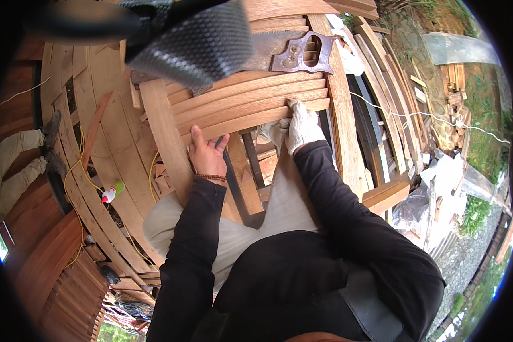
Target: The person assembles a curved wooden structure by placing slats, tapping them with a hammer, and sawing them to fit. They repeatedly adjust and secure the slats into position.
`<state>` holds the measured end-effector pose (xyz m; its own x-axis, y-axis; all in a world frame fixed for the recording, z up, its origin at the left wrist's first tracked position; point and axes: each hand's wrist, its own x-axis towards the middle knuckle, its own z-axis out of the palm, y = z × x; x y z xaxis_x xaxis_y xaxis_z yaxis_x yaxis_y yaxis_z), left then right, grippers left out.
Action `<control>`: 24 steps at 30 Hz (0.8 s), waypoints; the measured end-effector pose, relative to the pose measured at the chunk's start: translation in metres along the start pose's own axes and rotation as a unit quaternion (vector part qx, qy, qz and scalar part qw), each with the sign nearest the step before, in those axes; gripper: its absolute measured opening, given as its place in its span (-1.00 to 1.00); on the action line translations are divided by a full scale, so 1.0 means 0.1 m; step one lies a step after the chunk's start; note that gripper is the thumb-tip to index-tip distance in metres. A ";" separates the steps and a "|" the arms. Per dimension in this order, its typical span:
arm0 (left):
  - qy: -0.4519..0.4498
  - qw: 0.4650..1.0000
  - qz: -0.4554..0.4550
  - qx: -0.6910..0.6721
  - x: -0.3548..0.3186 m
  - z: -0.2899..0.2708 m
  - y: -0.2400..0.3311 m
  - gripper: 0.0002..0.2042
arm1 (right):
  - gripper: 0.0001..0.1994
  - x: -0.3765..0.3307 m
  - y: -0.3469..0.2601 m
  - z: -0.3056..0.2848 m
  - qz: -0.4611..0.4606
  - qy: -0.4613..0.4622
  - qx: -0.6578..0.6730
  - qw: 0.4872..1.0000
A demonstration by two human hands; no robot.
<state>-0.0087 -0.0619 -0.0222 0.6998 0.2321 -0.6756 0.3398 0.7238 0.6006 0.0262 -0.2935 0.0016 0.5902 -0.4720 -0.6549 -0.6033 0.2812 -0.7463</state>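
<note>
1. Black sleeves (195,214) reach from the near side toward a wooden frame, with pale trousers (288,191) below.
2. Left hand (208,154), bare, lies palm up and open, fingers loosely bent, its thumb at the near slat's lower edge; whether it presses there is hard to tell.
3. Right hand (303,126), in a white glove, is closed over the near edge of that slat, close to its right end.
4. The near slat (256,121) spans the frame between the left rail (174,151) and right rail (342,114). Nearer than its edge, open room remains between the rails.
5. Farther off, more slats (251,100) lie in overlapping rows, edges roughly parallel.
6. A handsaw (303,55) lies across them at the far side, its handle reaching the right rail.
7. Well left of the frame, a bottle (113,192) rests on boards (105,137).
</note>
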 end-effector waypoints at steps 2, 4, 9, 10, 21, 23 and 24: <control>0.002 1.000 -0.006 -0.002 -0.02 0.04 0.00 -0.53 | -0.77 0.06 0.09 -0.06 0.012 0.007 0.050 0.999; -0.001 1.000 -0.006 -0.012 0.00 0.03 -0.01 -0.53 | -0.78 -0.02 0.09 -0.02 0.021 0.010 0.077 0.997; -0.005 0.999 -0.023 -0.038 0.07 -0.03 -0.05 -0.49 | -0.74 -0.06 0.01 -0.02 0.039 -0.021 0.099 0.994; 0.003 0.999 -0.013 -0.037 0.05 0.00 -0.05 -0.48 | -0.56 -0.06 0.03 -0.02 0.032 -0.058 0.101 0.993; -0.015 0.999 0.016 0.024 0.05 -0.08 -0.03 -0.53 | -0.67 -0.15 0.07 0.01 0.064 -0.149 0.088 0.983; -0.012 0.999 0.023 0.044 0.10 -0.11 -0.04 -0.52 | -0.68 -0.11 0.15 -0.01 0.043 -0.164 0.075 0.983; -0.010 0.999 0.023 0.047 0.10 -0.09 -0.04 -0.52 | -0.64 -0.08 0.15 -0.03 0.038 -0.158 0.046 0.986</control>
<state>-0.0083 -0.0566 -0.0350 0.7284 0.2499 -0.6380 0.3633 0.6486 0.6688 0.0106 -0.2874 -0.0041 0.6916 -0.1675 -0.7026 -0.6090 0.3877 -0.6919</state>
